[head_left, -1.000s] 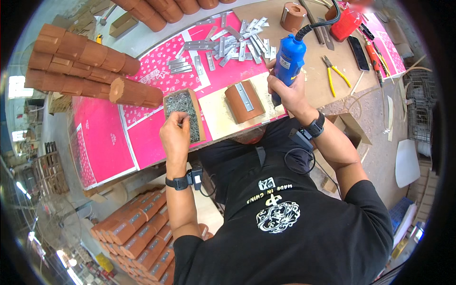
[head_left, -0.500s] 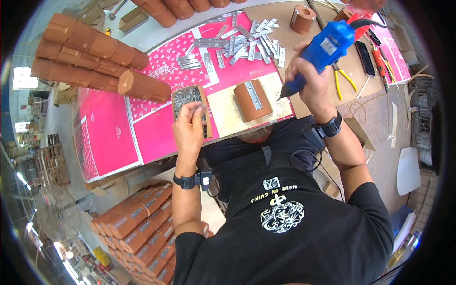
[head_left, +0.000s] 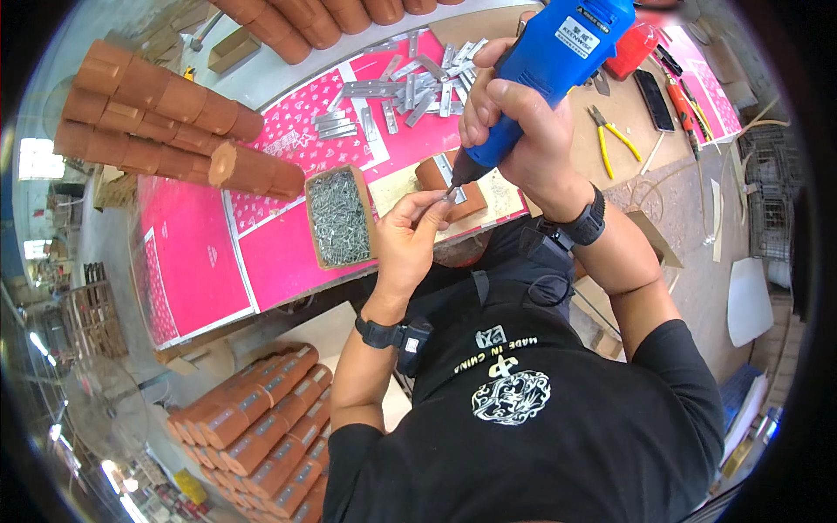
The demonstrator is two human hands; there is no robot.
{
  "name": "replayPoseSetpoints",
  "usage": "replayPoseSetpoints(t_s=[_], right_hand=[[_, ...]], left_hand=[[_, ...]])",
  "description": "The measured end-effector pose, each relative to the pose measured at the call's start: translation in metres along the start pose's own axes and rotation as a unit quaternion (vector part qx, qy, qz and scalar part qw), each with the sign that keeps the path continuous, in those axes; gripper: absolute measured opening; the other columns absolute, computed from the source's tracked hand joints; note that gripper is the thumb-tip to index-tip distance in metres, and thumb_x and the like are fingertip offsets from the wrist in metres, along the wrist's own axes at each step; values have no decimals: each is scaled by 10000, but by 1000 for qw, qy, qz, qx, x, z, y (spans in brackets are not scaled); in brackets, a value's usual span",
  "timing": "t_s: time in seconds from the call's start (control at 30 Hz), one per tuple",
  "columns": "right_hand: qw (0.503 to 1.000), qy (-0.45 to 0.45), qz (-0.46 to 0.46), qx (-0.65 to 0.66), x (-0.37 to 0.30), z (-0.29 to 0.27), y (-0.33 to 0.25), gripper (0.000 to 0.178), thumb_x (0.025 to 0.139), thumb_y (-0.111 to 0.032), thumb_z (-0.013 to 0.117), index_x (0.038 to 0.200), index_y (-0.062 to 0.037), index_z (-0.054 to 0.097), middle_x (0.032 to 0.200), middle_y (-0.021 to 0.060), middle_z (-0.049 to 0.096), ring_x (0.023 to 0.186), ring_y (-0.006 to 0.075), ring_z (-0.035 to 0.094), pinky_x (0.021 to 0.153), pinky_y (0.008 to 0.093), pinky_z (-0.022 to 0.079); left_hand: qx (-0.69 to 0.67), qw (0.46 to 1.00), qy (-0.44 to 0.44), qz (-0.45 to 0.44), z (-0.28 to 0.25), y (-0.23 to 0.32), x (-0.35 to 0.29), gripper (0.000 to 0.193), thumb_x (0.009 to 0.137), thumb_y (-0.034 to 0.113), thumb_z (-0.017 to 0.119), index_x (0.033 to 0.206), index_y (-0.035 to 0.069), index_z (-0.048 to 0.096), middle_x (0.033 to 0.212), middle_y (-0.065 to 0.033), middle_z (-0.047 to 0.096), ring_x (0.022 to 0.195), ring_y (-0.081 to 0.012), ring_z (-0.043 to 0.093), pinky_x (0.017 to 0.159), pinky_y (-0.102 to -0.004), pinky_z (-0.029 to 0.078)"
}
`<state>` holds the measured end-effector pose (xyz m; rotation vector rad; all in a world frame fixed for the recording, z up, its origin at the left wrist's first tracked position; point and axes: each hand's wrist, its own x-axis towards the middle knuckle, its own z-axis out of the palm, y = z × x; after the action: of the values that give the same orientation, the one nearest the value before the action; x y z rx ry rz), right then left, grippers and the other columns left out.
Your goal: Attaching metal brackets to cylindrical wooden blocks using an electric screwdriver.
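My right hand grips a blue electric screwdriver, its dark nose pointing down to the left. At the bit's tip my left hand pinches a small screw, mostly hidden by the fingertips. Just beneath lies a terracotta-coloured round-sided block with a metal strip along its top; the tool and my hands cover part of both. The block rests on a pale board. Left of my left hand stands an open carton full of small grey screws.
Loose metal strips lie scattered behind the board. Stacked terracotta-coloured pieces stand at the left, along the back and below the table. Yellow-handled pliers, a phone and an orange-handled tool lie right.
My left hand has moved right from above the screw carton to the block. My right hand has brought the electric screwdriver left, its bit now meeting my left fingertips over the strip.
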<state>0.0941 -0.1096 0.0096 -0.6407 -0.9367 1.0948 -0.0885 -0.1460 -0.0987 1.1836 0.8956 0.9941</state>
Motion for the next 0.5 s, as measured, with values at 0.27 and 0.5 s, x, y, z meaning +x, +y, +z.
replayPoseSetpoints(t_s=[0.27, 0.5], right_hand=[[1000, -18, 13, -14, -2, -1, 4, 310, 863, -126, 560, 1132, 15, 499, 679, 77, 496, 549, 173, 543, 565, 333, 496], [999, -27, 16, -40, -4, -4, 12, 306, 865, -84, 568, 1145, 16, 497, 685, 81, 537, 557, 179, 564, 570, 324, 498]], left_hand=[[56, 998, 25, 24, 6, 0, -2, 141, 947, 58, 674, 1040, -48, 683, 942, -93, 746, 776, -73, 646, 683, -213, 508], [216, 969, 55, 109, 4, -6, 8, 100, 882, 61, 735, 968, 9, 732, 958, -63, 735, 845, -116, 647, 758, -272, 504]])
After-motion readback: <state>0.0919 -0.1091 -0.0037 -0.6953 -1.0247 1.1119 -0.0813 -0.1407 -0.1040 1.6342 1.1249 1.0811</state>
